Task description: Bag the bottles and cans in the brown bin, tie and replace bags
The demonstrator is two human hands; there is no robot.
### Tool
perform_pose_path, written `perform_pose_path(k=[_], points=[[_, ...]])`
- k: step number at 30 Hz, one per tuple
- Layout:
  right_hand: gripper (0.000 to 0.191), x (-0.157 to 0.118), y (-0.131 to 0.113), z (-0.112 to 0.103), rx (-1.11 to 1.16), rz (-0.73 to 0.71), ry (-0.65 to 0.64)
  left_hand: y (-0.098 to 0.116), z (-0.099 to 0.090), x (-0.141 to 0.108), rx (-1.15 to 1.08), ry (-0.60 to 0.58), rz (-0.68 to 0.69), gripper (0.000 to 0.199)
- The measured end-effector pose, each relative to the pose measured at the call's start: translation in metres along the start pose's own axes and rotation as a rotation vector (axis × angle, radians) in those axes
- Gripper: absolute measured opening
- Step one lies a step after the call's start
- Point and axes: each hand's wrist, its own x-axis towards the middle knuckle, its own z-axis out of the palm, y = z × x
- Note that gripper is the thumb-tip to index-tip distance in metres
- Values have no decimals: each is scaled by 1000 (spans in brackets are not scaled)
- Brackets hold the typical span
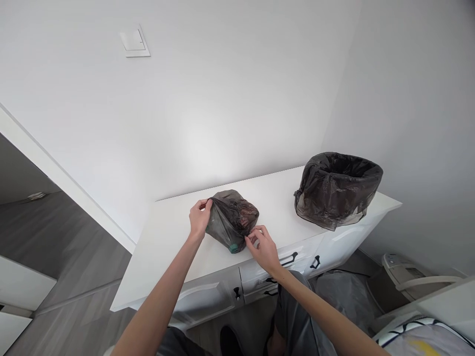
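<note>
A filled dark translucent garbage bag (228,217) lies on the white cabinet top (166,237). Through its thin film I can make out a green bottle cap (233,248) at the near side and something reddish on the right. My left hand (200,216) pinches the bag's film at its upper left. At the lower right edge, my right hand (262,245) has thumb and forefinger closed on the gathered film. Between the two hands the film is pulled taut. What else the bag contains is blurred by the dark film.
A bin lined with a black bag (337,193) stands at the cabinet's right end, its mouth facing up. Dark handles (288,258) stick out from the cabinet front. A beige appliance (404,277) and clear plastic sheeting (341,296) are on the floor at right. A light switch (135,41) is on the wall.
</note>
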Motion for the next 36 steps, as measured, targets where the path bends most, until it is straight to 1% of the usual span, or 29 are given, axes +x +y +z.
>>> perform_pose_path(k=[1,2,4,5,6,8,9,10,12,14,16,19,22,26,28,31,33,36], points=[[19,-1,0,-1,27,10,-6,2,-2,-1,3,-1,-2,29],[18,-1,0,-2,54,15,-11,4,-3,-3,10,0,4,28],[31,1,-1,-2,91,0,-30,10,-6,-9,29,16,40,27],[35,2,-3,-3,99,-15,-43,14,-7,-14,54,39,83,30],[34,4,-4,-3,103,-31,-58,18,-8,-19,93,69,146,32],[24,7,-9,-4,103,-59,-85,26,-11,-29,203,91,321,27],[20,8,-12,-5,107,-67,-94,30,-12,-34,262,57,423,21],[20,8,-16,-7,115,-72,-102,33,-12,-38,313,-15,524,18],[21,7,-23,-13,135,-89,-123,37,-12,-45,387,-229,695,20],[22,4,-28,-22,129,-142,-156,36,-11,-50,448,-416,824,23],[19,-2,-30,-34,86,-222,-197,32,-9,-52,494,-522,898,27],[12,-13,-28,-50,3,-332,-259,21,-13,-55,512,-590,940,30],[6,-21,-23,-62,-12,-377,-314,10,-27,-60,537,-610,949,29],[24,-24,-17,-71,-15,-429,-410,0,-53,-70,575,-611,943,24],[34,-21,-16,-72,-61,-486,-473,-3,-65,-75,587,-599,935,25],[45,-16,-15,-69,-145,-572,-554,-7,-77,-83,635,-579,935,33],[47,-13,-17,-65,-173,-610,-575,-11,-81,-86,658,-567,926,37],[42,-10,-25,-60,-187,-639,-586,-20,-85,-91,661,-552,884,38]])
